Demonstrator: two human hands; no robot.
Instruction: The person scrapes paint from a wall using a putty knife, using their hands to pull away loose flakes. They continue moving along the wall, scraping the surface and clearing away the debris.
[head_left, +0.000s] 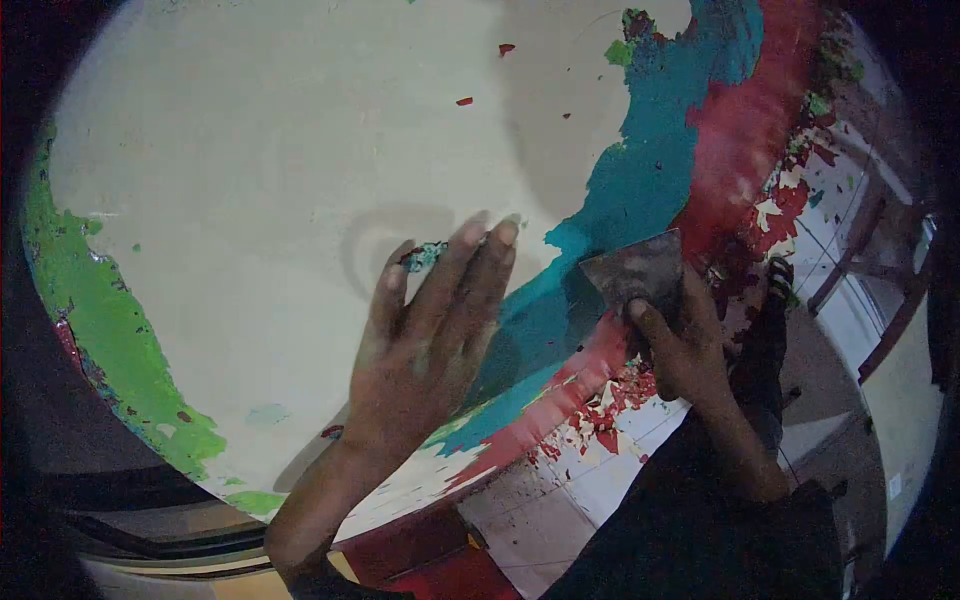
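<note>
A large rounded surface [270, 150] fills the view, mostly cream, with bands of teal paint [655, 130] and red paint [745, 130] along its right side. My left hand [425, 320] rests over the cream part with its fingers stretched out, beside a small chipped patch [424, 257] that shows teal. In my right hand [685, 340] is a flat, dark metal scraper [635, 268], thumb on its near face. The scraper's upper edge overlaps the teal and red bands in this view.
Red and cream paint flakes [600, 420] lie along the edge and over the tiled floor [610, 485]. Green paint [110, 330] runs along the left edge. A few loose chips [464, 101] dot the cream area. A foot [780, 278] shows on the right.
</note>
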